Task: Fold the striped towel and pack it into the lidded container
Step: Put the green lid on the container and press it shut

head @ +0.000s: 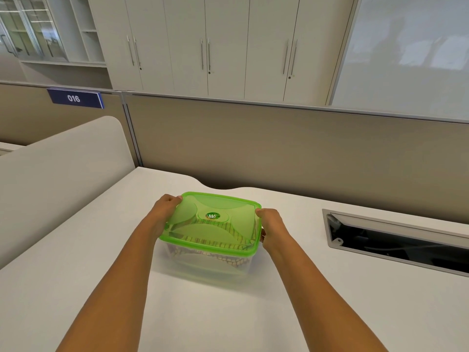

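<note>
One clear container (203,262) on the white desk (76,262), green lid (213,219) seated on top, round lid sticker reading "MV". One striped towel (228,259) inside, seen through the wall. Two hands: left hand (165,212) and right hand (270,224) clasp opposite lid edges. One blue partition sign (74,98), "016". One cable tray (396,240) at right.

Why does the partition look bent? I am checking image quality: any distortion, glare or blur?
Head view: wide-angle lens bows the beige partition; soft, even light, faint shadow under the clear container with translucent green lid; no strong glare; hands slightly soft.
</note>
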{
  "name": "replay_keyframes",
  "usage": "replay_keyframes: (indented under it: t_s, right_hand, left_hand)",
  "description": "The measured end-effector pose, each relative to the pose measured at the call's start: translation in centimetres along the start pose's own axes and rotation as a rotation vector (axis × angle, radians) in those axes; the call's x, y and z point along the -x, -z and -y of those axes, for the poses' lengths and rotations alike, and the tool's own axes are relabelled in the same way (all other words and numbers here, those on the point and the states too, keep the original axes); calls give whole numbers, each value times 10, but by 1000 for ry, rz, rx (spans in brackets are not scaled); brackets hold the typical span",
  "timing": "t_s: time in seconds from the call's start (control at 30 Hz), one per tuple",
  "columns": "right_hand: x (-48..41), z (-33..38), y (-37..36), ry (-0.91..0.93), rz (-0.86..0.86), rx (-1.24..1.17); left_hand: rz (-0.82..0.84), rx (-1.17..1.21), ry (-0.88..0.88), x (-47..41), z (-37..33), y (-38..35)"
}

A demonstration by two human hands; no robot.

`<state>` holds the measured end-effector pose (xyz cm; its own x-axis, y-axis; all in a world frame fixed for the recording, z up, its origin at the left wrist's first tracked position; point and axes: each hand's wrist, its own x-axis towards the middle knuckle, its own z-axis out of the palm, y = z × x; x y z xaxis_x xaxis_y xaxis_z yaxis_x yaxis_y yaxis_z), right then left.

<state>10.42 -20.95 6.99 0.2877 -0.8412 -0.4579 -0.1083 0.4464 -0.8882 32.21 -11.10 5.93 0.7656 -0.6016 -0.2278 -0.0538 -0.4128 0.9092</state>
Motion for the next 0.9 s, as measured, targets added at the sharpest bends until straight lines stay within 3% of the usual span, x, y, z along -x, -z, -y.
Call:
replay_keyframes:
  t_s: [0.17,0.37,0.7,0.9]
  right_hand:
    - [3,3,4,-24,61,-27]
    - [0,-1,5,28,85,7]
    - [1,-1,2,40,64,35]
    - [2,-5,3,14,46,-3]
  left_hand:
    - [-48,-21,-33,2,3,0]
    - [-127,-238,-259,8,3,-1]
    - [-115,-259,-219,10,-1,0]
    - [-209,-324,-196,15,-2,2]
